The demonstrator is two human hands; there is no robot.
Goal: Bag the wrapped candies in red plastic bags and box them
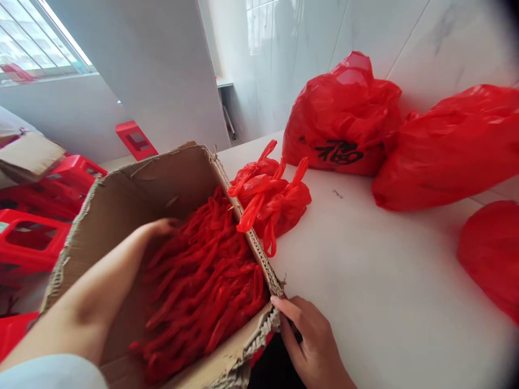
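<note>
A cardboard box (121, 200) with rough, torn edges stands open and tilted before me. Inside it lie many small red plastic bags (211, 275), packed close with their knotted handles upward. My left hand (164, 227) reaches down into the box at the far side of these bags; its fingers are hidden and blurred. At the box's near right corner, my right hand (308, 335) grips the cardboard edge between thumb and fingers. A few more knotted red bags (279, 200) rest against the outside of the box's right wall, their handles partly over its rim.
Large full red bags (344, 124) sit on the white tabletop (344, 259) along the tiled wall, one printed with a black character. Another red bag (492, 259) is at the right edge. Red plastic stools (36, 232) and an open carton (30, 154) are on the left.
</note>
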